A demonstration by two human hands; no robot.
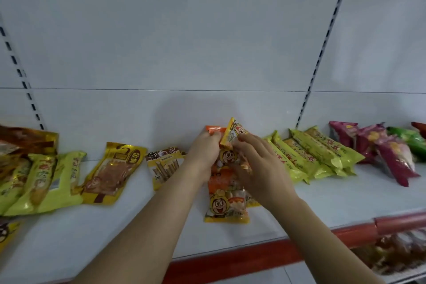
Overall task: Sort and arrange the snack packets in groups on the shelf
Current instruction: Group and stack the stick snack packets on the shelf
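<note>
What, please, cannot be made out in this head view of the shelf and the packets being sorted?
- Orange cartoon-face packets: the stack's count, hidden under the left hand and right hand.
- Brown packet: cut by the left edge.
- Green packet: cut by the right edge, blurred.
- Lower shelf goods: blurred, partly behind the red rail.
- Packet lettering: too small.

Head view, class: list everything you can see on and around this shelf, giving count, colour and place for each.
cartoon-face packets: several, orange-yellow, overlapping at shelf centre
yellow-green packets: a row, leaning, right of centre
pink packets: a few, far right
green packet: one, far right, at the back
stick-snack packet: one, yellow, left of centre
gold packet: one, further left
lime packets: several, far left
shelf: white, red front edge
left hand: grip on an orange packet
right hand: grip on a yellow packet
</note>
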